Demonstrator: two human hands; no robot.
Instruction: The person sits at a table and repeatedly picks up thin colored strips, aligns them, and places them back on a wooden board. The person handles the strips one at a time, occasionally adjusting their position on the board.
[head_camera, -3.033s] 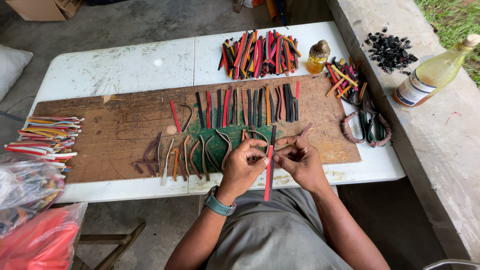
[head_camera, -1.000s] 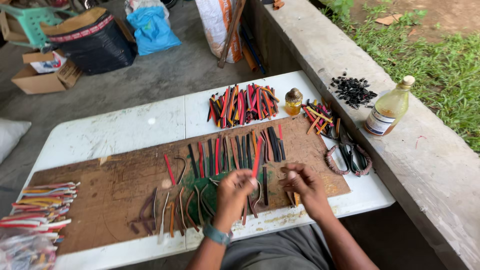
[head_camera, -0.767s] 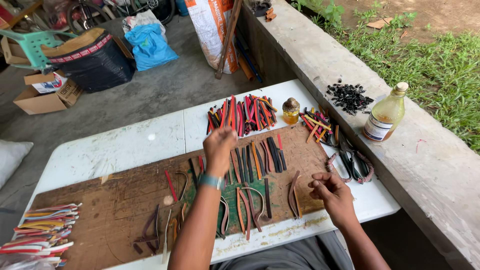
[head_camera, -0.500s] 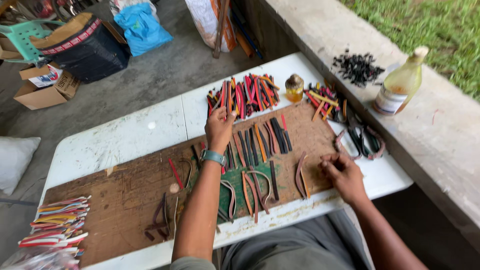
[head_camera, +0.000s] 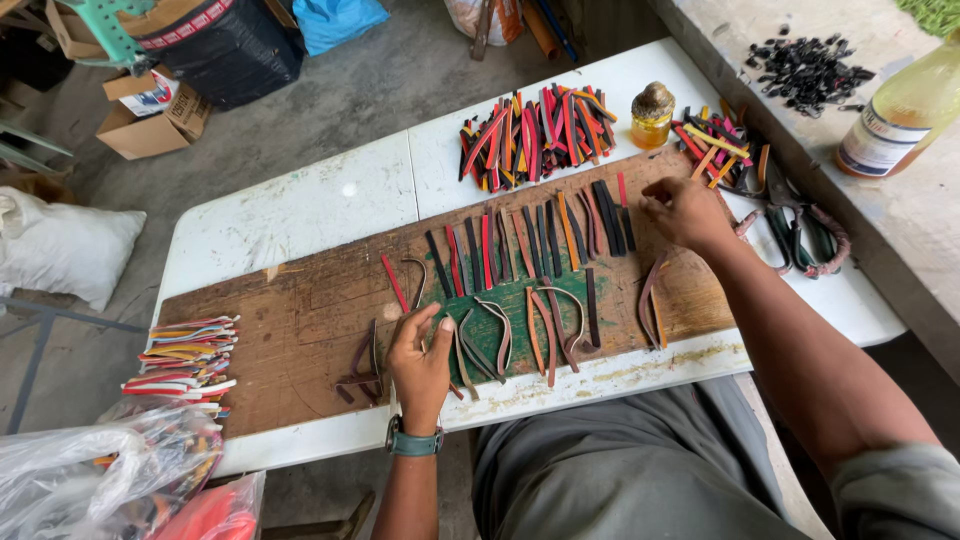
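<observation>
The left hand (head_camera: 420, 360) rests low and centre in the frame on the brown board (head_camera: 300, 320), fingers loosely curled and grasping nothing, just beside bent strips (head_camera: 490, 335) on a green patch. The right hand (head_camera: 685, 210), right of centre, is clenched at the end of a row of straight strips (head_camera: 530, 235); whether it pinches one I cannot tell. Above lie a heap of coloured strips (head_camera: 535, 135) and a small jar (head_camera: 652, 115). Pliers (head_camera: 800, 230) lie right of the hand, a bottle (head_camera: 900, 115) at upper right.
</observation>
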